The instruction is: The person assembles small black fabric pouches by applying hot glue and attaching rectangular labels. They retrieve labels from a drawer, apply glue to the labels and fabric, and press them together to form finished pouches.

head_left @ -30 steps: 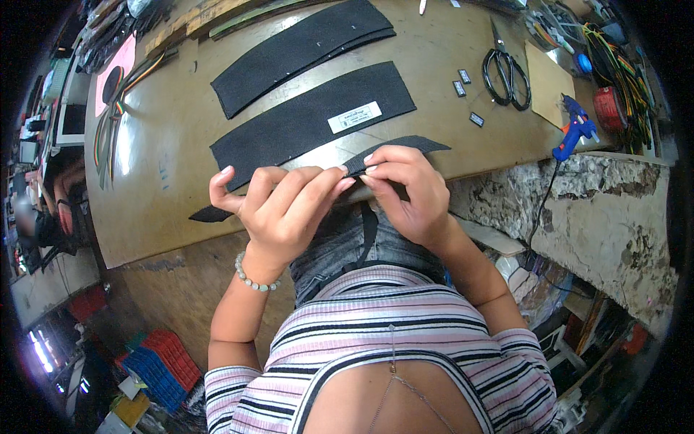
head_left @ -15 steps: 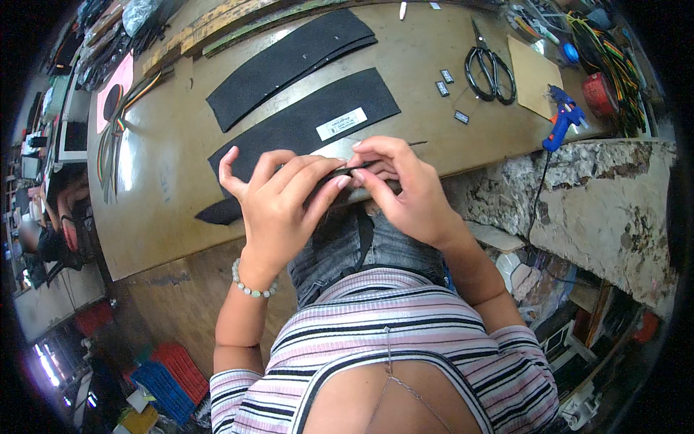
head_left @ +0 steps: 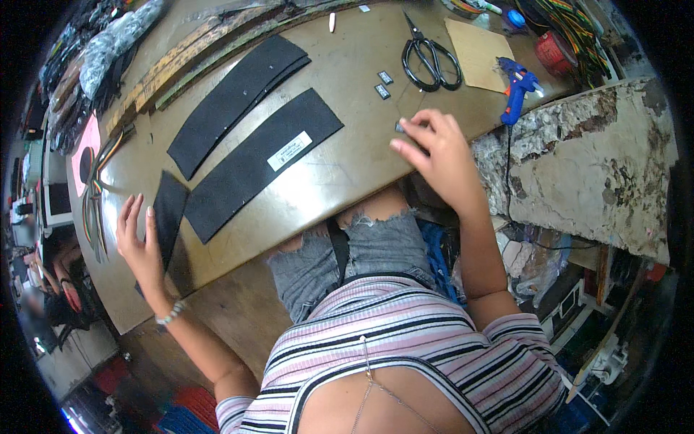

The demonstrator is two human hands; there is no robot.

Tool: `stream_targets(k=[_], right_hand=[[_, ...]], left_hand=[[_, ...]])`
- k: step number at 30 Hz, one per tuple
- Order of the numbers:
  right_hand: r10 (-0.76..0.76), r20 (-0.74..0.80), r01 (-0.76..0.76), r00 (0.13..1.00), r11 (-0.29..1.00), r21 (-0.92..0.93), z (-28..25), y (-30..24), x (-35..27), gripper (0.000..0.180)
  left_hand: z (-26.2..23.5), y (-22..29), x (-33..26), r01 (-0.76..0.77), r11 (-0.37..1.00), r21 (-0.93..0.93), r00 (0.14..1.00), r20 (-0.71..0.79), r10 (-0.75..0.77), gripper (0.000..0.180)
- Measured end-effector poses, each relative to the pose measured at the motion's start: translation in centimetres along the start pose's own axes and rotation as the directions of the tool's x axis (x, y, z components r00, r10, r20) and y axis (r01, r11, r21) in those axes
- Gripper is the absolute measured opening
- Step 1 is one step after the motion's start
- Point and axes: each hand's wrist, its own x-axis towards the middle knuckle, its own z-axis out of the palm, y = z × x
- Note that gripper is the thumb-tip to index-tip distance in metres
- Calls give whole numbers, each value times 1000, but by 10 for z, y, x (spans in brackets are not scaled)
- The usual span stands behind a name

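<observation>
My left hand (head_left: pixel 141 249) is open at the table's left side, fingers up and apart, next to a narrow black fabric piece (head_left: pixel 170 210). My right hand (head_left: pixel 444 159) is over the table's front edge at the right. Its thumb and forefinger are apart, with the forefinger tip at a small dark label (head_left: pixel 399 127). Two similar labels, a nearer one (head_left: pixel 382 91) and a farther one (head_left: pixel 384 77), lie beyond it. Between my hands lies a wide black fabric panel (head_left: pixel 253 170) bearing a white printed label (head_left: pixel 290 150). Stacked black panels (head_left: pixel 235 101) lie behind it.
Black-handled scissors (head_left: pixel 431 65) lie beyond my right hand, beside a tan card (head_left: pixel 477 54). A blue glue gun (head_left: pixel 515 90) rests at the right, its cord hanging over the edge. Striped cords (head_left: pixel 96 184) lie at the far left. Wooden bars (head_left: pixel 181 61) line the back.
My hands, together on a thin dark item before, are now apart. The left went left to the narrow black piece; the right moved right to the small label. The view has shifted.
</observation>
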Motion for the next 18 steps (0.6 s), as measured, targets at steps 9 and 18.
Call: stream_targets(k=[9, 18], right_hand=[[-125, 183, 47, 975, 923, 382, -22, -34, -30, 24], [544, -169, -308, 822, 673, 672, -28, -2, -7, 43]], left_hand=[[82, 205, -75, 98, 592, -800, 850, 377, 368, 31], [82, 204, -73, 600, 278, -750, 770, 636, 51, 14]])
